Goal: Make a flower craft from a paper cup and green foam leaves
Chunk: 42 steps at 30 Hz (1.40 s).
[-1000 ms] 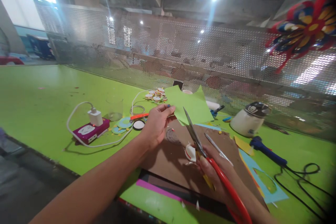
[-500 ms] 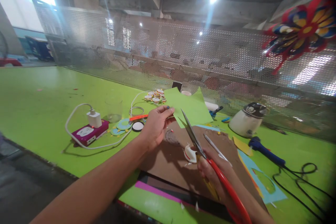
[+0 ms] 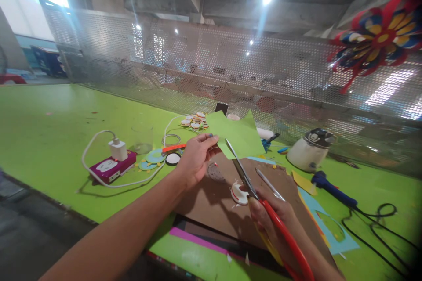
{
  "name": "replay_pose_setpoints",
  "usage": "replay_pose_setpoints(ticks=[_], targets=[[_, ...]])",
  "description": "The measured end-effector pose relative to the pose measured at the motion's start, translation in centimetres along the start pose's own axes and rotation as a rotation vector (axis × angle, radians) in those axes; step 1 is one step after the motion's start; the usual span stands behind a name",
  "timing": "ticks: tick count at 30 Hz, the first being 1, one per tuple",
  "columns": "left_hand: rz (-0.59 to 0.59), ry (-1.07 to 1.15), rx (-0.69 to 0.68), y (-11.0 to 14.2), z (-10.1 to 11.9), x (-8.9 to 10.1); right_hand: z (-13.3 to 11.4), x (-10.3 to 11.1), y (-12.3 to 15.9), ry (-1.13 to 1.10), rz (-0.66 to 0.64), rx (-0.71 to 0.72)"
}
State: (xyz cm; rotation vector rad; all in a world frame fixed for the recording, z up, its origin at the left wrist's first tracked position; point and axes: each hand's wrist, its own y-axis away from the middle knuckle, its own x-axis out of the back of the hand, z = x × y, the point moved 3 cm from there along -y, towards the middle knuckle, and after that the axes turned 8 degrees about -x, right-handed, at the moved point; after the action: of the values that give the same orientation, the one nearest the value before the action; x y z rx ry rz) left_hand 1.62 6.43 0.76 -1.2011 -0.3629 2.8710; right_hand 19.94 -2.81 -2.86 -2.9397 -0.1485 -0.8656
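Between thumb and fingers, my left hand (image 3: 198,158) pinches the left edge of a green paper sheet (image 3: 240,134), which has a notch in its top edge. My right hand (image 3: 270,210) grips scissors (image 3: 242,173) with one red and one yellow handle. Their blades point up and away, and the tips are at the sheet's lower edge; whether they touch it I cannot tell. Below the blades a white round piece with a red line (image 3: 240,194) lies on a brown board (image 3: 201,204). A grey half-round protractor-like piece (image 3: 216,172) and a silver pen (image 3: 270,184) lie there too.
At left, a purple power strip (image 3: 114,167) has a white charger and cable. A clear cup (image 3: 142,140) stands behind it. Several small round paper pieces (image 3: 195,120) lie farther back. At right are a white kettle-like jug (image 3: 310,151) and a blue-handled corded tool (image 3: 334,191).
The scissors' tips have shifted slightly left, and the yellow handle has swung a little to the right. My left hand and the green paper have hardly moved.
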Motion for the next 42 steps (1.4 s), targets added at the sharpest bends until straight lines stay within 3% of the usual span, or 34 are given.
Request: replay_pose_setpoints(ticks=[6,15,27,35,42], targets=[[-0.007,-0.002,0.008,0.0,0.1,-0.2,0.9,-0.2,-0.1,0.003,0.027,-0.035],[-0.047,-0.007,0.06,0.3,-0.5,-0.3,-0.5,-0.1,0.0,0.102,-0.054,0.025],[-0.062,-0.015,0.09,1.2,-0.9,-0.9,-0.1,-0.1,0.0,0.001,0.011,0.004],[-0.053,-0.007,0.119,1.5,-0.8,-1.2,-0.8,-0.1,-0.1,0.141,0.103,0.101],[-0.099,-0.021,0.114,2.0,-1.1,-1.5,-1.1,-0.2,-0.1,0.089,0.06,0.099]])
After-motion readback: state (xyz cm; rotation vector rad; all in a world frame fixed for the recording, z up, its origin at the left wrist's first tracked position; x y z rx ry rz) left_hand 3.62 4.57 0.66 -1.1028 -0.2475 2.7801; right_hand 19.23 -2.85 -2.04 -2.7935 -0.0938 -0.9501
